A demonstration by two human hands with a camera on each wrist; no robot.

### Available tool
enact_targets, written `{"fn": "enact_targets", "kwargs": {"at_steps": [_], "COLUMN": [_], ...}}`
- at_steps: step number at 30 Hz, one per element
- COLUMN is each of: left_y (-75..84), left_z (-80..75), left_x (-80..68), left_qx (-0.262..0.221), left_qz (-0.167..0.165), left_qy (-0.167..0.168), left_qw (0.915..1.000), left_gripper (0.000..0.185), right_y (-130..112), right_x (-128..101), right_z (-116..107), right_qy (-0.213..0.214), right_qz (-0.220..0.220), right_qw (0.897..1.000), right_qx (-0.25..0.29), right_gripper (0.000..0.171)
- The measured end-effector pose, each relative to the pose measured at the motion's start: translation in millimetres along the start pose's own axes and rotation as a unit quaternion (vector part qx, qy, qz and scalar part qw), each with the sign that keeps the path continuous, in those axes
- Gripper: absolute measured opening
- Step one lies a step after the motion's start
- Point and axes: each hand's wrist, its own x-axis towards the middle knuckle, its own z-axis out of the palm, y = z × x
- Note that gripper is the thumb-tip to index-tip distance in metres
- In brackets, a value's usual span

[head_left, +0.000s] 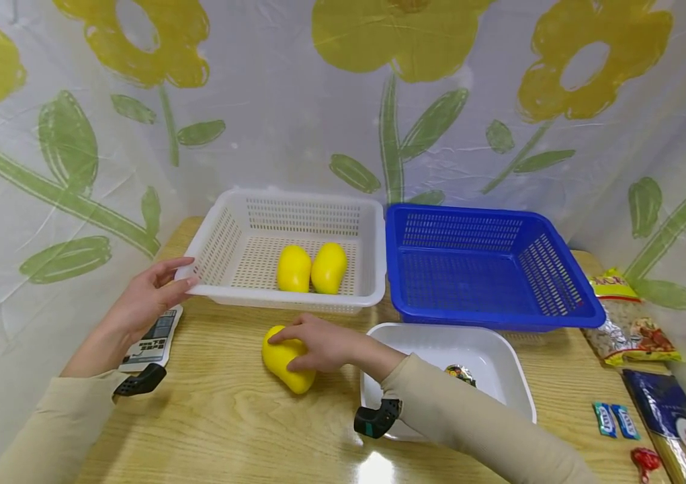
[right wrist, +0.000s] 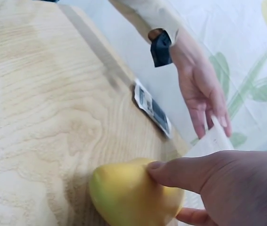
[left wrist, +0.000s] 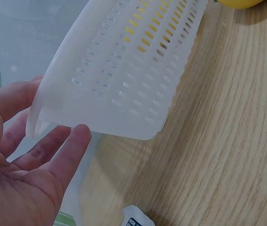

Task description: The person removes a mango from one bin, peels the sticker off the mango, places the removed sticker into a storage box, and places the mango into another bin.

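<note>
A yellow mango-shaped fruit (head_left: pixel 287 368) (right wrist: pixel 133 195) lies on the wooden table in front of the white basket (head_left: pixel 230 202) (left wrist: pixel 124 75). My right hand (head_left: pixel 312 343) (right wrist: pixel 218 181) grips this fruit from above, fingers over it and thumb under its near side. Two more yellow fruits (head_left: pixel 311 269) lie side by side inside the white basket. My left hand (head_left: pixel 161 289) (left wrist: pixel 35 155) (right wrist: pixel 204 94) is at the basket's front left corner. Its fingers are straight, and the rim's corner lies between fingers and thumb.
A blue basket (head_left: pixel 560 316) stands right of the white one. In front of it sits a white tray (head_left: pixel 439 339) with a small wrapped item (head_left: pixel 460 374). A calculator (head_left: pixel 155 339) lies by my left wrist. Snack packs (head_left: pixel 633 323) and small candies (head_left: pixel 613 419) line the right edge.
</note>
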Motion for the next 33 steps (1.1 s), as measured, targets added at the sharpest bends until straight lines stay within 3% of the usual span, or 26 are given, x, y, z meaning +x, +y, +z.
{"fn": "enact_targets", "kwargs": {"at_steps": [11, 16, 33], "left_y": [-0.1, 0.9, 1.0], "left_z": [1.6, 2.0, 0.9], "left_x": [-2.7, -2.2, -0.9], "left_qx": [-0.002, -0.001, 0.007], "left_qz": [0.000, -0.002, 0.002], "left_qy": [0.003, 0.002, 0.001], "left_qw": [1.0000, 1.0000, 1.0000], "left_gripper": [0.074, 0.073, 0.073], "right_y": [3, 3, 1], "right_x": [9, 11, 2], "right_z": [-5, -5, 1], "right_qy": [-0.065, -0.076, -0.024], "right_qz": [-0.013, -0.031, -0.032], "right_qw": [0.997, 0.995, 0.999], "right_qx": [-0.047, -0.051, -0.030], "right_gripper": [0.053, 0.052, 0.050]}}
